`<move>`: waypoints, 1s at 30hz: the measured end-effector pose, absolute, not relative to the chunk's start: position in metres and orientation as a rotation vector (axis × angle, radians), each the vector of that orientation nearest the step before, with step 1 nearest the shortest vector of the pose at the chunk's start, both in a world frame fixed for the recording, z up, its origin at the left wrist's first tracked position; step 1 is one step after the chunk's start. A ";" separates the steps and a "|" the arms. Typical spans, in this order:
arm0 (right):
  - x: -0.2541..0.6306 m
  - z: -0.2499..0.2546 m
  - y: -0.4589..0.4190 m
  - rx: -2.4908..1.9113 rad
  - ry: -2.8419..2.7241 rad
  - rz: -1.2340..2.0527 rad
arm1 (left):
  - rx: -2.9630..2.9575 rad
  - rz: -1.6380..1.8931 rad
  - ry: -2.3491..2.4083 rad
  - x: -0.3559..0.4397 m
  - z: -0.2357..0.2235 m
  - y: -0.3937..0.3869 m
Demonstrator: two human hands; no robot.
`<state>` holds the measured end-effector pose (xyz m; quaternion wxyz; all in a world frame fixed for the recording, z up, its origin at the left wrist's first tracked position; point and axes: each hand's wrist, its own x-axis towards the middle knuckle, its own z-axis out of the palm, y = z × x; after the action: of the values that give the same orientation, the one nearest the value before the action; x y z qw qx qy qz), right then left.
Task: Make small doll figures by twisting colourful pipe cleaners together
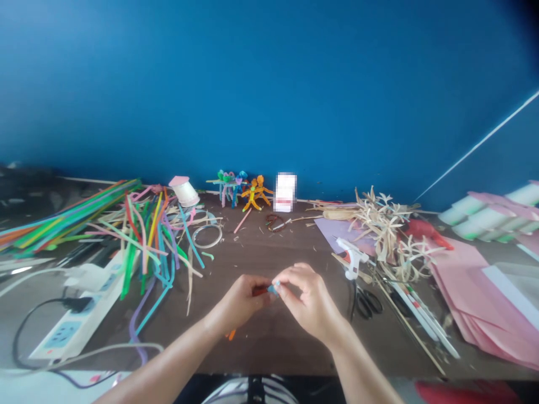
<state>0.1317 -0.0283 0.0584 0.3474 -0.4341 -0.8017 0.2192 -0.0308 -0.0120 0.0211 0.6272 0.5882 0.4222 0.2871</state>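
Observation:
My left hand (240, 303) and my right hand (305, 300) meet over the middle of the dark brown table (261, 252). Together they pinch a small twisted piece of pipe cleaner (266, 289), reddish orange with a light blue bit at the right fingertips. Both hands have their fingers curled closed around it. An orange scrap (231, 335) lies on the table under my left wrist. Much of the held piece is hidden by my fingers.
Left: a heap of coloured pipe cleaners (147, 235), a white power strip (80, 314), a ribbon spool (184, 191). Back: small pipe-cleaner figures (242, 191). Right: a glue gun (351, 258), scissors (368, 303), dry straw pieces (383, 224), pink paper sheets (475, 292).

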 end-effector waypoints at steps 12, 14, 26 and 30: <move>0.130 0.038 -0.043 -1.019 -2.093 0.167 | 1.024 0.824 0.962 -0.029 0.026 -0.015; 0.130 0.033 -0.044 -1.030 -2.053 0.165 | 0.947 0.836 0.911 -0.028 0.027 -0.015; 0.121 0.030 -0.044 -1.070 -1.621 0.528 | 0.490 0.771 0.711 -0.027 0.026 -0.015; 0.116 0.025 -0.040 -1.073 -1.355 0.849 | 0.449 0.758 0.689 -0.027 0.025 -0.015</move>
<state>0.1162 -0.0396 0.0247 0.5713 -0.4573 -0.5774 0.3620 -0.0270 -0.0151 0.0251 0.8476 0.2130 0.3269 0.3597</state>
